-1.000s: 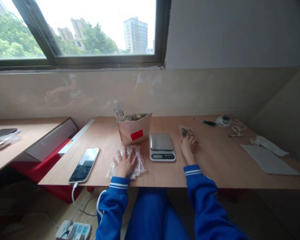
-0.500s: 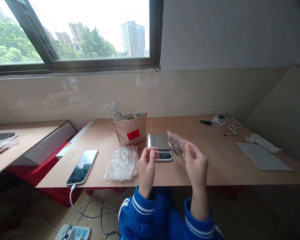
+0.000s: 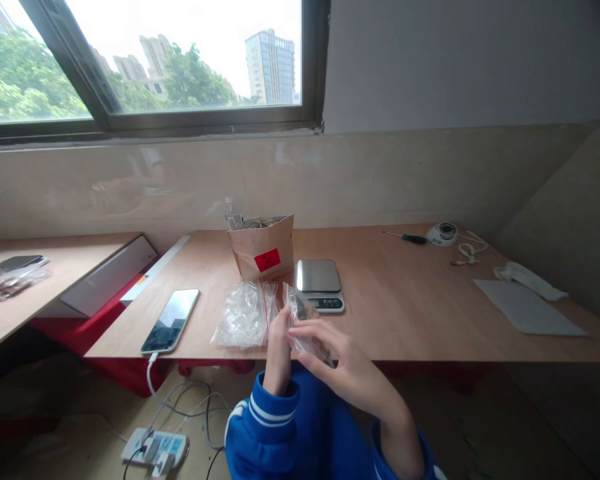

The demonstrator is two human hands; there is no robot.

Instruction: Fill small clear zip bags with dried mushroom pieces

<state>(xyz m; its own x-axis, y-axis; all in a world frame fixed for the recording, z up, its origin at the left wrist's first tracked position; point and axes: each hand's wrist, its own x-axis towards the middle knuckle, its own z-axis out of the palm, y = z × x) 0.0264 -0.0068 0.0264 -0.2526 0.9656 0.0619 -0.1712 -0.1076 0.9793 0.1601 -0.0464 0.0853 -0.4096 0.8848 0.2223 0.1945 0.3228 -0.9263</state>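
My left hand (image 3: 279, 350) is upright at the table's front edge, closed on a small clear zip-lock bag (image 3: 306, 308) with dark contents I cannot make out. My right hand (image 3: 347, 365) reaches across from the right, its fingers and thumb on the same bag near the left fingertips. Just beyond the bag is a kitchen scale (image 3: 319, 277) with a steel plate and buttons. To the left lies a heap of clear plastic bags (image 3: 243, 315) with a red zip strip. Behind it stands an open brown paper pouch (image 3: 263, 250) with a red label.
A phone (image 3: 171, 321) on a charging cable lies at the left. A clear bottle (image 3: 233, 215) stands behind the pouch. A green-handled screwdriver (image 3: 414, 239), a white dome camera (image 3: 443, 233) and a white sheet (image 3: 527, 310) are at the right. A power strip (image 3: 155, 448) is on the floor.
My right hand has brought the zip-lock bag down and left to my left hand, off the scale's right side. Both hands now meet on it. The view has tilted slightly.
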